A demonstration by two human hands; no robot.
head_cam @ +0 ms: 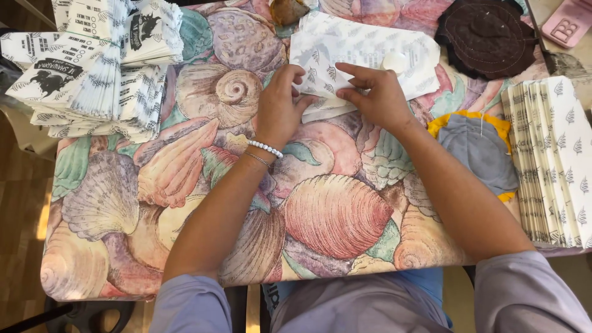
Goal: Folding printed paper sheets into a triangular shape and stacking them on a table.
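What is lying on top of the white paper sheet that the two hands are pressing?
A small white round piece rests on the paper sheet, beside the right hand. The left hand covers its lower left edge, so anything under the fingers is hidden.

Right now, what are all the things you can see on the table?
paper bag: one, white with small dark leaf marks, flat at top centre under both hands
printed bag pile: one stack, white and black, top left
leaf bag row: one row, white, right edge
round mat: one, dark brown, top right
cloth pad: one, grey with yellow rim, right
pink thing: one, top right corner
tablecloth: one, seashell pattern
left hand: beaded bracelets, on the bag
right hand: pressing the bag
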